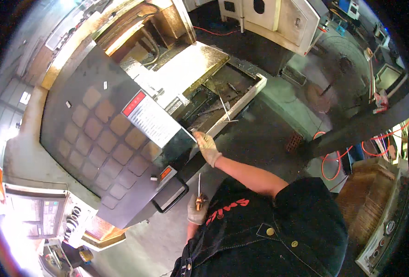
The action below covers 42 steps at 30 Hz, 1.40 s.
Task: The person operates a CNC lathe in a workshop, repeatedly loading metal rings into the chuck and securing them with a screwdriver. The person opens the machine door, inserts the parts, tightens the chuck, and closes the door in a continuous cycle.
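My right hand (207, 148), in a pale work glove, is closed round the free edge of a machine's sliding door (107, 134). The door is a dark panel with a grid window and a red-and-white label sheet (151, 119). Lower down, near the front of my body, my gloved left hand (196, 213) grips an orange-bodied tool (199, 201) with a long thin metal rod pointing up. That hand is just right of the door's black handle (171, 199) and apart from it. Some fingers of both hands are hidden.
Beyond the door edge lies the machine's open tray (260, 85), a thin rod with a crosspiece (225, 111) leaning on its rim. A control panel (38, 212) stands lower left. On the right are a large fan (343, 60), red hoses (331, 166) and a wooden box (368, 194).
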Tool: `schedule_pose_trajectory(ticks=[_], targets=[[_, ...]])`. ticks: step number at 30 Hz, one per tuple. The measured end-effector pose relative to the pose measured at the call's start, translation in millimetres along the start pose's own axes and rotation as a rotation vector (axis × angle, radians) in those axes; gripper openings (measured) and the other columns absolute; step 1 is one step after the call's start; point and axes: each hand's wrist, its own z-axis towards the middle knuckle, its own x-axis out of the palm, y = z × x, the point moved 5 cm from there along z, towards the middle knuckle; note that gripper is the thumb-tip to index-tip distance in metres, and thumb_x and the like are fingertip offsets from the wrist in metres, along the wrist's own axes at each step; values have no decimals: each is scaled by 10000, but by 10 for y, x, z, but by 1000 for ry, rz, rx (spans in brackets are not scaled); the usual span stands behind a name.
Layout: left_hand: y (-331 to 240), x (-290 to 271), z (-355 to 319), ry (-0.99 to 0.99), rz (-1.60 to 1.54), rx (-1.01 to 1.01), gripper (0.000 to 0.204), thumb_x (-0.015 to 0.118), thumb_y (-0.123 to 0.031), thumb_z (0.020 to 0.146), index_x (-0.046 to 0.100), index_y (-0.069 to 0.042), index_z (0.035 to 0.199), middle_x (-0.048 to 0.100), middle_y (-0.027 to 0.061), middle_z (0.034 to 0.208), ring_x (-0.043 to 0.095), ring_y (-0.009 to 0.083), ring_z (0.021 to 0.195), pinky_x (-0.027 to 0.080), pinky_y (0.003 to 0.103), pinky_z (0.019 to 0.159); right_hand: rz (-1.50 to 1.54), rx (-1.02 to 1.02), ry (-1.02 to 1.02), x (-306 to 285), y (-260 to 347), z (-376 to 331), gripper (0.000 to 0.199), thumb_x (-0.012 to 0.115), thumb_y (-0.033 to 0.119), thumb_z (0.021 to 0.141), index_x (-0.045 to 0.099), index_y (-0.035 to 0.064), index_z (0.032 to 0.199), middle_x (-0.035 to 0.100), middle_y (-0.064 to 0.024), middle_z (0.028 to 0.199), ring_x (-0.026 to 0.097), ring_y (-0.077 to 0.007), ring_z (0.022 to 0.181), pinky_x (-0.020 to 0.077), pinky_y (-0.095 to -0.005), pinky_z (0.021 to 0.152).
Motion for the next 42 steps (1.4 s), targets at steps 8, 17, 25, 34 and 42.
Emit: schedule_pose_trajectory(ticks=[8, 17, 25, 34, 42], targets=[[20, -332, -388, -160, -6, -24, 329, 594, 68, 746, 537, -40, 1051, 591, 35, 903, 565, 129, 814, 476, 270, 707, -192, 218, 304, 893, -199, -557, 423, 530, 443, 897, 615, 31, 936, 501, 52, 778, 382, -40, 723, 349, -229, 627], [115, -637, -696, -236, 89, -63, 312, 610, 48, 744, 540, -61, 1028, 595, 32, 864, 560, 112, 792, 467, 265, 708, -201, 284, 288, 1451, -661, -944, 410, 548, 427, 895, 600, 32, 994, 460, 58, 746, 346, -46, 678, 297, -228, 566], [145, -982, -808, -460, 51, -76, 231, 603, -40, 766, 548, -59, 990, 600, 59, 784, 575, 130, 715, 476, 292, 658, -140, 434, 324, 1643, -1092, -1108, 376, 549, 346, 903, 558, 26, 1100, 594, -53, 928, 532, -123, 846, 432, -258, 761], [145, -1197, -195, -447, 739, -437, 398, 560, -334, 784, 519, -104, 1107, 626, 247, 887, 599, 434, 840, 462, 516, 734, -82, 474, 251, 772, -1569, -147, 328, 603, 348, 874, 560, 73, 1048, 592, -25, 978, 565, -135, 893, 461, -323, 833], [-139, -1072, 457, -339, 838, -567, 329, 564, -354, 792, 531, -92, 988, 625, 241, 920, 591, 432, 879, 461, 514, 747, -303, 674, 315, 930, -1951, 519, 474, 570, 359, 898, 501, 27, 1229, 569, -69, 1156, 539, -183, 1049, 427, -347, 902]])
